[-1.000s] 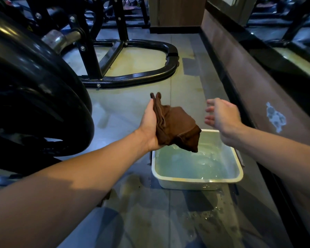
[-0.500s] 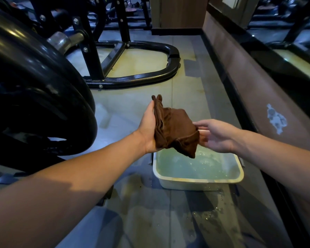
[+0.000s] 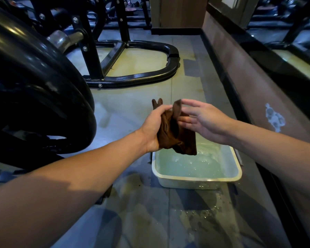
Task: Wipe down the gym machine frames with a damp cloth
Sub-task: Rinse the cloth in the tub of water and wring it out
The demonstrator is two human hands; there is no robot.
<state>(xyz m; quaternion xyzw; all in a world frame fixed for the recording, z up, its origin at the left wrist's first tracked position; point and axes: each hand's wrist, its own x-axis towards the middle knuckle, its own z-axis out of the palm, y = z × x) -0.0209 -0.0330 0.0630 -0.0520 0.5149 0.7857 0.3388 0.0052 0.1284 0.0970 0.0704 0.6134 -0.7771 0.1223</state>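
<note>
While left hand (image 3: 153, 127) grips cloth (image 3: 177, 135), right hand (image 3: 207, 120) now touches it, fingers straight.

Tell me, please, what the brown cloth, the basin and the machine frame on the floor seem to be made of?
Brown cloth: soft woven fabric, matte; it folds and droops from the left hand.
Basin: probably plastic, pale and smooth with a rolled rim, though enamelled metal is possible.
Machine frame: likely steel tube, glossy black paint, with bolts showing.

Cloth (image 3: 175, 133) between hands above basin (image 3: 197, 178); machine frame (image 3: 136, 76) behind.
</note>
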